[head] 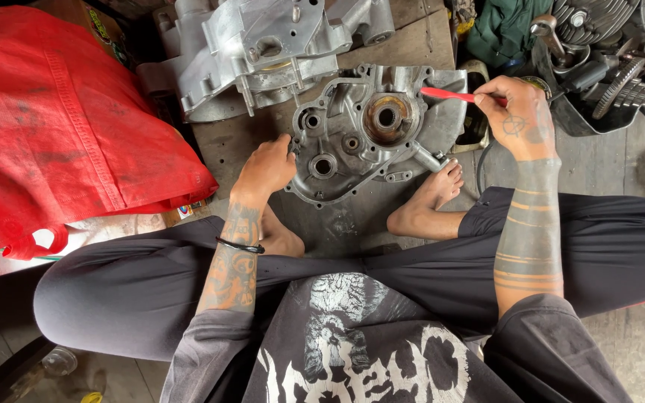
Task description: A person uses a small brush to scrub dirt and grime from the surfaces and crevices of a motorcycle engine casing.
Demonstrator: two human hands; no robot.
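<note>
Sitting cross-legged on the floor: one person, one engine case flat on a board before bare feet. Left hand grips the case's near-left rim, fingers curled. Right hand pinches a red tool, tip over the case's upper right edge. Second casing behind; red bag at left.

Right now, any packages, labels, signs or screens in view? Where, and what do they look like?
Red fabric bag: left of the engine case, large, slumped, with loop handles.
Small printed label: under the bag's lower right edge, a multicoloured scrap, mostly hidden.
No signs or screens.
</note>
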